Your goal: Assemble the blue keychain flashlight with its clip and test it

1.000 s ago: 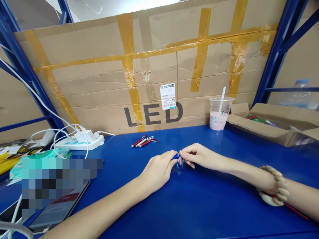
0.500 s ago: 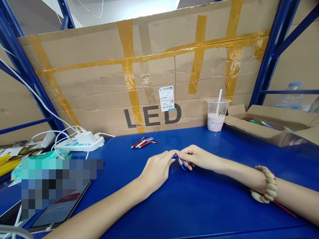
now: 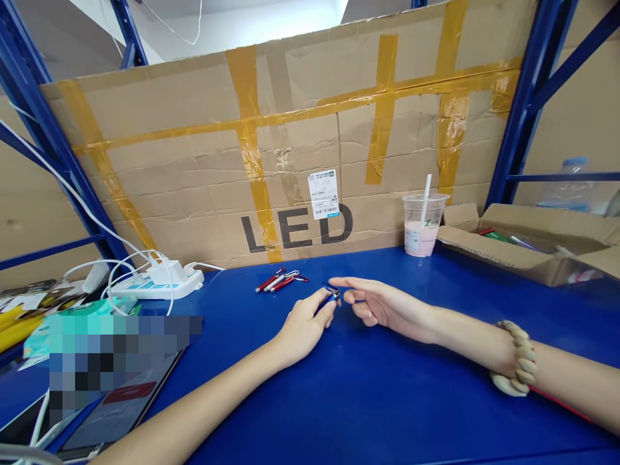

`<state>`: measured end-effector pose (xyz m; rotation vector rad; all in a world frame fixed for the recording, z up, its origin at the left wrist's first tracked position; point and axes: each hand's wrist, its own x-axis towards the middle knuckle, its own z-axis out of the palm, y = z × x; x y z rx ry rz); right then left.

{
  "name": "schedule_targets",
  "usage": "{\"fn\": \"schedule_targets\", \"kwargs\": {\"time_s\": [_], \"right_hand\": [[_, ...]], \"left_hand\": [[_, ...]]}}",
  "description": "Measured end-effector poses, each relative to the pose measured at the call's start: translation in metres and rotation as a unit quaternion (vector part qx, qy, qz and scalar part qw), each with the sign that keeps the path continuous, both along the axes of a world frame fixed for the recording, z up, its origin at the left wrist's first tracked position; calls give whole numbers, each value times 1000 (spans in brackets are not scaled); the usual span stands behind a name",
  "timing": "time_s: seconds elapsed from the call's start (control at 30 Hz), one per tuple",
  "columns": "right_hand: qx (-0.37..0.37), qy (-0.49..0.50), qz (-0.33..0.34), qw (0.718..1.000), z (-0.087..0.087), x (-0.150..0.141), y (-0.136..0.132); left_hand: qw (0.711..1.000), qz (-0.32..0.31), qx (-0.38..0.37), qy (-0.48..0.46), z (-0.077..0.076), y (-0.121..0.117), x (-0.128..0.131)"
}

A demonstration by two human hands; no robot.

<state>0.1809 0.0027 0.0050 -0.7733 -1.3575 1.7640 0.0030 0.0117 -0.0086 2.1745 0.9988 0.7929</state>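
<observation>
My left hand (image 3: 303, 323) rests on the blue table (image 3: 387, 400) and pinches a small blue keychain flashlight (image 3: 330, 298) between thumb and fingertips. My right hand (image 3: 378, 302) lies just right of it, index finger stretched toward the flashlight's tip and the other fingers loosely bent, gripping nothing that I can see. A thin blue clip loop shows by those fingers. A beaded bracelet (image 3: 516, 358) is on my right wrist. Several red keychain flashlights (image 3: 281, 280) lie in a small bunch beyond my left hand.
A taped cardboard sheet marked LED (image 3: 300, 161) stands at the back. A plastic cup with a straw (image 3: 423, 226) and an open cardboard box (image 3: 533, 248) sit at the right. A white power strip with cables (image 3: 155, 281) and a tablet (image 3: 121, 407) lie at the left.
My hands were pinched together on the blue flashlight. Now the right hand has loosened and its fingers have stretched out, while the left hand keeps the flashlight and has moved slightly away from me.
</observation>
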Motion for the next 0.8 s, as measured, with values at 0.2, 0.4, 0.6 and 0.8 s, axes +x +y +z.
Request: {"fn": "schedule_targets", "kwargs": {"time_s": [0.2,0.4,0.6,0.8], "right_hand": [[239,-189,-104,947,-3,0,4],[407,-250,-156,865,-3,5,5],[437,-274,-125,848,7,10,0],[400,-265,-97,872,8,8,-1]], "left_hand": [[996,-47,-45,-53,0,4,-2],[995,-86,-23,34,3,0,-5],[980,-75,78,167,8,-9,-7],[985,-86,63,137,6,-9,-6]]}}
